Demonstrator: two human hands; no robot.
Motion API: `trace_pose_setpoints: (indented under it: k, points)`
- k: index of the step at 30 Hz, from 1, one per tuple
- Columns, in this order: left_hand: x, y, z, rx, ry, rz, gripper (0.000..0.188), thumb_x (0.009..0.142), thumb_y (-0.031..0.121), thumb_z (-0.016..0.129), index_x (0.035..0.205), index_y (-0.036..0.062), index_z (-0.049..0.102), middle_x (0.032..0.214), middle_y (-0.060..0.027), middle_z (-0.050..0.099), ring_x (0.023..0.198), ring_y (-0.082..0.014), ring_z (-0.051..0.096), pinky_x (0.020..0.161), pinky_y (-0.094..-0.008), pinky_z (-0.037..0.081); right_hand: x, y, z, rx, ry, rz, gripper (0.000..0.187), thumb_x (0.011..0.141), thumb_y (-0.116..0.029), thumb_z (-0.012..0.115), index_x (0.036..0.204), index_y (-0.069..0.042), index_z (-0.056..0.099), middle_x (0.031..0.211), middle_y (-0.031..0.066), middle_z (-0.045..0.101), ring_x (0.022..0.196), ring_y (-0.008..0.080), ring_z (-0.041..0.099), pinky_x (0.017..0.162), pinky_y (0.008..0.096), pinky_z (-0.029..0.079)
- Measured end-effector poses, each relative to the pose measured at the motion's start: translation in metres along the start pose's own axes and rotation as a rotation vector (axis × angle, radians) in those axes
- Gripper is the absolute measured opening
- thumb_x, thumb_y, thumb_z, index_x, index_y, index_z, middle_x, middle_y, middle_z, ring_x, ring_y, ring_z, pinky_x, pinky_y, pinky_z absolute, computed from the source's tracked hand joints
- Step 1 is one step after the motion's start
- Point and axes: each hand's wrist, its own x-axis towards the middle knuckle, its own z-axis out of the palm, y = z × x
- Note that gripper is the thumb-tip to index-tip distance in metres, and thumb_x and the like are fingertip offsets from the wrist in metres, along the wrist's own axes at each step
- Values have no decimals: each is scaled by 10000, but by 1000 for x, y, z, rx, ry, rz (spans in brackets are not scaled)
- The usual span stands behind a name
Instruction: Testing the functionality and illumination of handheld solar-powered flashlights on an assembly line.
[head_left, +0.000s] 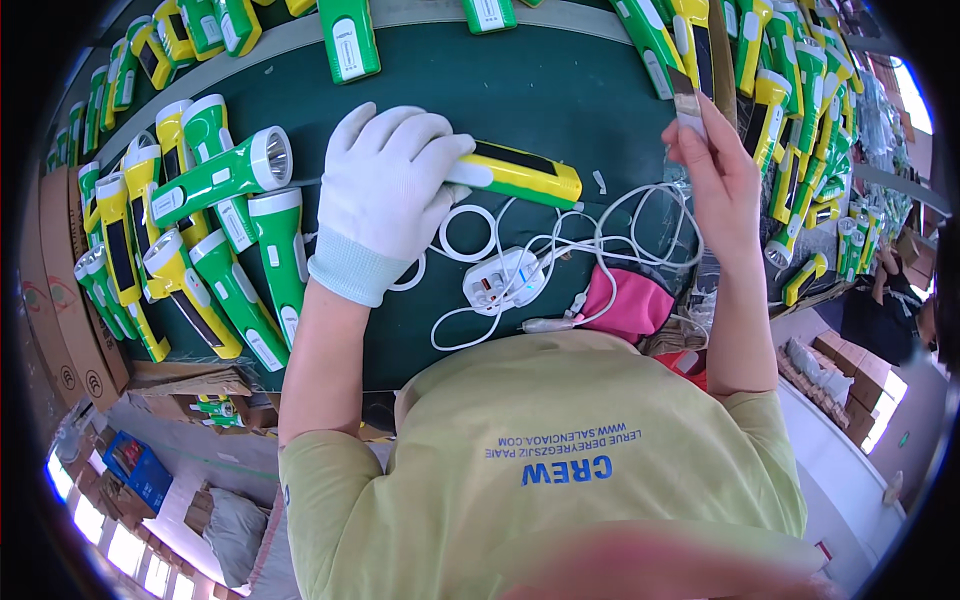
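My left hand (385, 185), in a white knit glove with a pale blue cuff, is closed around the head end of a yellow flashlight (530, 178). A long black panel runs along its body, and its tail points right; the glove hides its head. My bare right hand (715, 165) is raised to the right of it, apart from the flashlight. Between its thumb and fingers is a short knife (688, 103) with a dark blade and a pale wrapped handle, the blade pointing up. White rings (467, 232) lie on the dark green tabletop (470, 85) below the gloved hand.
A white power adapter (503, 281) with tangled white cables (650, 258) lies near me, beside a pink cloth (628, 303). Green and yellow flashlights (225, 180) are heaped at left, with more (790, 110) at right and along the far edge. Cardboard (60, 275) stands at the left edge.
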Motion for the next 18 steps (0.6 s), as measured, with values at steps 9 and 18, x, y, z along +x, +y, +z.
trace_pose_setpoints:
  k: [9,18]
  points:
    - [-11,14,12,-178,9,1,330,687,188,798,955,98,628,1102,-78,675,986,-287,634,881,-412,462,-24,-6,11,-783,-121,-624,434,780,-25,645,1191,-161,675,816,23,647,642,189,615,570,320,512]
    - [-3,13,12,-206,-39,-59,425,715,220,776,1111,111,664,1100,-66,674,984,-281,627,873,-402,464,-26,-1,31,-948,-139,-746,416,704,-95,667,1114,-159,682,924,10,598,747,150,602,593,286,486]
